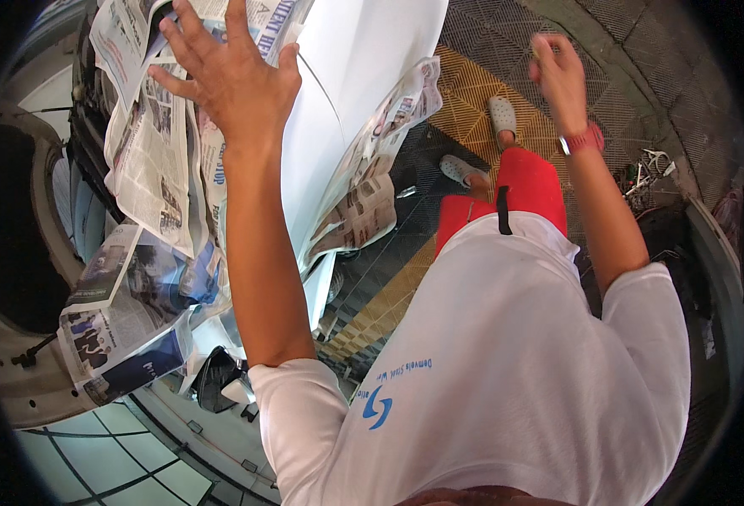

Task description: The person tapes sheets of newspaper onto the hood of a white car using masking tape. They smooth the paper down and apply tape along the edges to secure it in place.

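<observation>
My left hand is spread wide, fingers apart, over newspaper sheets that drape the left side of a white car panel. Whether its fingertips touch the paper I cannot tell. Another newspaper strip hangs along the panel's right edge. Out to the right, away from the car, my right hand is raised with its fingers curled together. A small yellowish spot shows at its fingertips, too blurred to name. A red watch is on that wrist.
More newspaper hangs at the lower left, beside a raised car lid or hood. A dark side mirror is below it. My grey clogs stand on black and yellow floor tiles. Tangled small items lie at the right.
</observation>
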A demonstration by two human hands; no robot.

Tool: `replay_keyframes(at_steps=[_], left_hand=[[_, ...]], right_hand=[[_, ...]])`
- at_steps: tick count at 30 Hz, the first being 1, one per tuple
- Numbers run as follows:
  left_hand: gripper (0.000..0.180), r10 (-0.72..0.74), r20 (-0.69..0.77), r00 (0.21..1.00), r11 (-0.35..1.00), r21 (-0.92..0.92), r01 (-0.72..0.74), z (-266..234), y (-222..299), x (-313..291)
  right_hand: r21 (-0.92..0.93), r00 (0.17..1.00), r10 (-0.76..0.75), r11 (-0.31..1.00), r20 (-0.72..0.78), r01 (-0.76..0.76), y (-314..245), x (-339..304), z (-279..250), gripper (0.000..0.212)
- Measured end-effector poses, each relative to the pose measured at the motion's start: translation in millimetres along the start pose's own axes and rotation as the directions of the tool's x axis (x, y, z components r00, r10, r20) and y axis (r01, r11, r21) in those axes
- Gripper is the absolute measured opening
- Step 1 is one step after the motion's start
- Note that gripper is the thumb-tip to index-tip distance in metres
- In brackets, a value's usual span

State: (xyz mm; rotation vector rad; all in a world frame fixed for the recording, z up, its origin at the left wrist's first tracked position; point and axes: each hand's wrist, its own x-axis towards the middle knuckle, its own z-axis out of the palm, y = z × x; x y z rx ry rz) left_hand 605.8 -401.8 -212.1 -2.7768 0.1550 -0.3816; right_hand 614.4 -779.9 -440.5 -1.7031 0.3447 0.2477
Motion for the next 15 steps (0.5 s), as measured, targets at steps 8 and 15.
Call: replay_keyframes(at_steps=[8,15], left_hand=[[0.105,-0.082,0.009,0.997,0.993,-0.084,0.083,-2,26,43],[0.044,-0.221,-0.452,0.864,0.49,-0.818,-0.302,-188,-20,3]], right_hand=[[-0.002,0.96,0.228,0.973,-0.164,-0.232,97,-76,-142,0.028],[0.17,0.97,0.163,0.976,-0.178,-0.133,56,-103,-144,0.041]])
